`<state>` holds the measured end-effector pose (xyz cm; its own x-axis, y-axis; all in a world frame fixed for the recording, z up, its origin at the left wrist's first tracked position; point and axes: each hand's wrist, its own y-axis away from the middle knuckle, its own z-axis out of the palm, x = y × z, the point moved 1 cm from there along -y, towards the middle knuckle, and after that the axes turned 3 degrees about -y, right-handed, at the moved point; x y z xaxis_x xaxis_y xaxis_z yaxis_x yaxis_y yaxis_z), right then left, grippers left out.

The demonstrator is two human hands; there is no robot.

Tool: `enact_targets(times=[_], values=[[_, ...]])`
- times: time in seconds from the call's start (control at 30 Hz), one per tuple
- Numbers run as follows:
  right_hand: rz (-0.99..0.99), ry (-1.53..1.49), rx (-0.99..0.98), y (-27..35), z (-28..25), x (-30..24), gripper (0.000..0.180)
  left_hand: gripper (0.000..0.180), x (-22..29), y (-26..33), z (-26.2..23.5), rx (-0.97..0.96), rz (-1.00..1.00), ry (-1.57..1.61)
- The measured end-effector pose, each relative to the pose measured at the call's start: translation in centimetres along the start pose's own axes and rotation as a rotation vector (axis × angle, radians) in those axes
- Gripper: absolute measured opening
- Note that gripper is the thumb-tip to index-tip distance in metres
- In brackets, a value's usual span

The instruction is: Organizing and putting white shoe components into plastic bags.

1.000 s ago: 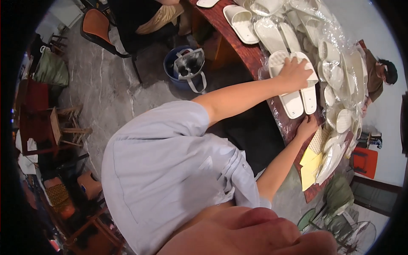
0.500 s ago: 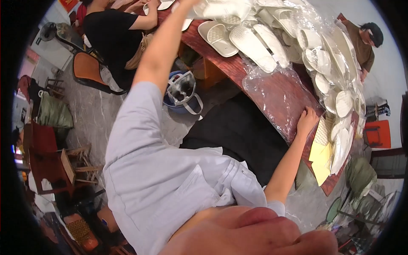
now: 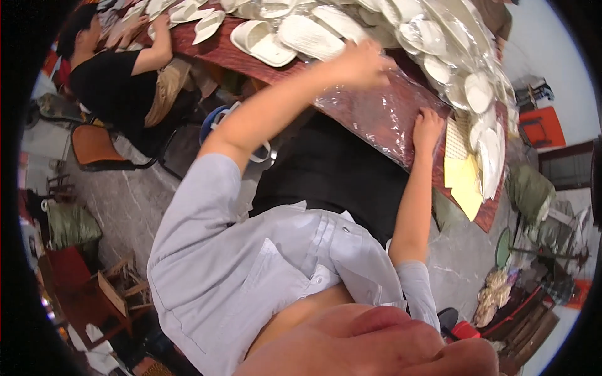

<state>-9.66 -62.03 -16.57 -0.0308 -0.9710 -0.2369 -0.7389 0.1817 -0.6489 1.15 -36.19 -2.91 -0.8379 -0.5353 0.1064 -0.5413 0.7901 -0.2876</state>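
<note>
While left hand [image 3: 364,64] is loosely spread, blurred, nearest slipper [image 3: 307,37] lies just left, long axis slanting toward it; right hand [image 3: 427,130], fingers loosely bent on film [image 3: 370,119], is farther.

Bright indoor light inside a black fisheye rim.
Sharp glare speckles the clear film [image 3: 382,119] along the tabletop's [image 3: 251,67] near edge; the space beneath its left stretch is dim. The left grip [image 3: 360,62] is blurred, the right grip [image 3: 427,130] crisper. Edges bow outward, and surroundings soften toward the rim.
</note>
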Motion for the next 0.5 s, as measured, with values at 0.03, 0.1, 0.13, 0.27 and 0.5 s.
enact_targets(times=[0.03, 0.1, 0.13, 0.27, 0.5], values=[[-0.010, -0.026, -0.005, -0.4, 0.4, -0.8, 0.020, 0.045, 2.6, 0.6, 1.8, 0.012, 0.052, 0.028], [0.006, -0.029, -0.003, -0.3, 0.6, -1.0, 0.020, 0.044, 7.1, 1.1, 5.4, 0.000, 0.078, 0.056], [0.007, -0.043, 0.002, -0.1, 0.6, -0.9, 0.021, 0.041, 8.6, 1.0, 7.0, -0.014, 0.084, 0.077], [0.052, -0.133, 0.030, -0.2, 0.6, -0.5, 0.020, 0.044, 10.9, 1.5, 13.0, 0.011, 0.029, 0.109], [0.242, -0.331, -0.023, -0.4, -0.9, -0.1, 0.019, 0.050, 10.7, 2.3, 14.0, 0.121, 0.055, 0.052]])
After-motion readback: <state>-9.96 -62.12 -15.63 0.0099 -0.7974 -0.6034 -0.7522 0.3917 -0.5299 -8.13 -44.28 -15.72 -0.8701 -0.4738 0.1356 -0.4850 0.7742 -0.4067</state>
